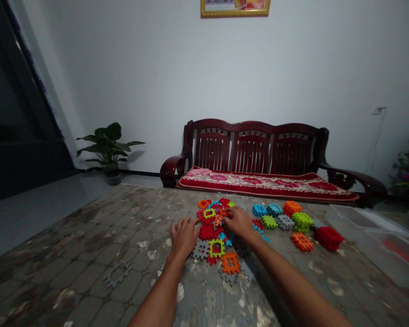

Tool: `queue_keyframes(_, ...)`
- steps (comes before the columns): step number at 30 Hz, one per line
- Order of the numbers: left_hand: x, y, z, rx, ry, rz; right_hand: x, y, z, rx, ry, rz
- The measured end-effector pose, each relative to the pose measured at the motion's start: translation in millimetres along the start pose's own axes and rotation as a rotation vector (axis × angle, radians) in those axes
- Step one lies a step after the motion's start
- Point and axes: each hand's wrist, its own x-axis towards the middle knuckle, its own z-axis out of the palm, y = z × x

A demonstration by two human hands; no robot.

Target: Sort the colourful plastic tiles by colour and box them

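Note:
A loose pile of colourful interlocking plastic tiles lies on the patterned table between my hands. My left hand rests at the pile's left edge, fingers apart and slightly bent, near a red tile. On the pile's right side, the fingers of my right hand are closed at the edge of an orange tile; the fingertips partly hide it. Closer to me are a lime-green square frame tile, an orange window tile and a grey window tile.
Right of the pile sit several assembled blocks, including a lime-green block and a dark red block. Beyond them are clear plastic containers. A grey frame tile lies alone at left. A wooden bench stands behind the table.

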Motion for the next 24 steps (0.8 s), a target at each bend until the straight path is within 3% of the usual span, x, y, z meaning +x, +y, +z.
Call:
queue_keyframes(5, 0, 1, -1.4, 0.006, 0.002, -0.005, 5, 6, 6, -0.053, -0.001, 0.032)
queue_keyframes(12, 1, 0, -0.3, 0.009, 0.006, 0.006, -15, 26, -1, 0.054, 0.173, -0.113)
queue_keyframes(20, 4, -3, 1.7, 0.032, 0.0, 0.012, -82, 103, -38, 0.178, 0.426, -0.078)
queue_keyframes(24, 5, -3, 2.6, 0.031, -0.002, 0.017, -120, 138, -36, 0.141, 0.39, -0.02)
